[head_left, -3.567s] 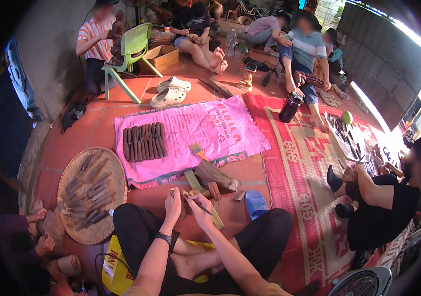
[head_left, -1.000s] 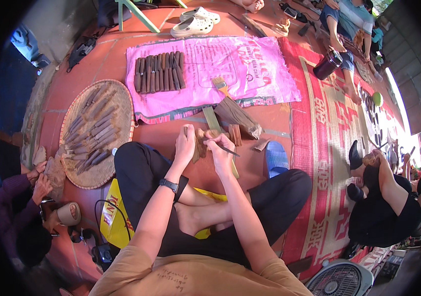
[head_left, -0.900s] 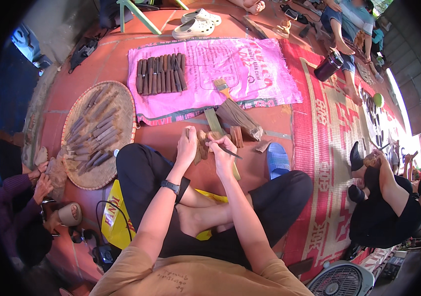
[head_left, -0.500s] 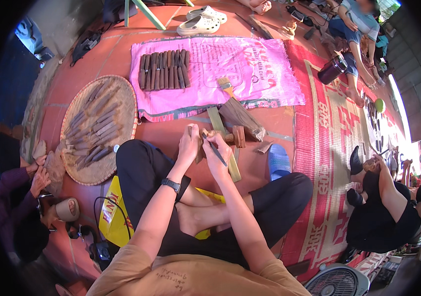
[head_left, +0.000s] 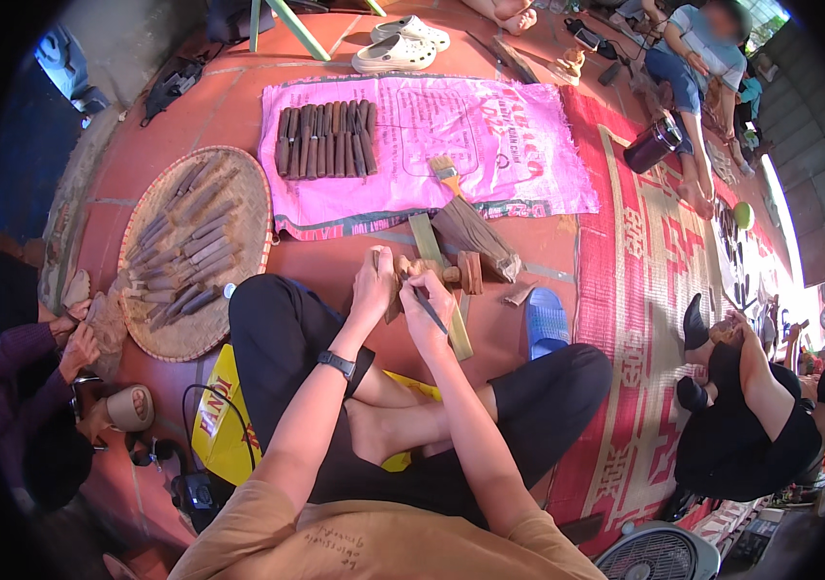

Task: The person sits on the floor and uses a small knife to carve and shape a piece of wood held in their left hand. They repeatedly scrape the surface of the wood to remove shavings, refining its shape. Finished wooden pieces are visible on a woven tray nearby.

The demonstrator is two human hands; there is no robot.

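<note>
My left hand point(head_left: 372, 288) is closed round a small brown piece of wood point(head_left: 393, 302), mostly hidden by the fingers. Close beside it, my right hand point(head_left: 429, 304) grips a slender dark carving tool point(head_left: 430, 313) like a pen, its tip toward the wood. Just past the right hand lies a turned wooden piece point(head_left: 470, 273) with a thick end, partly covered by that hand. A flat pale wooden strip point(head_left: 426, 237) runs under it. Farther off, a dark block of wood point(head_left: 470, 232) rests with a flat brush point(head_left: 445, 172) at its far end.
Dark tool handles point(head_left: 325, 140) lie in rows on a pink sack point(head_left: 403, 106). A round woven tray point(head_left: 146, 319) at left holds several more tools. A blue slipper point(head_left: 548, 322) sits by my right knee, beside a red patterned mat point(head_left: 635, 358). Other people sit left and right; a fan point(head_left: 659, 553) stands lower right.
The right hand and its carving tool have shifted very slightly against the wood. Both hands keep their hold, and the view has moved a little.
</note>
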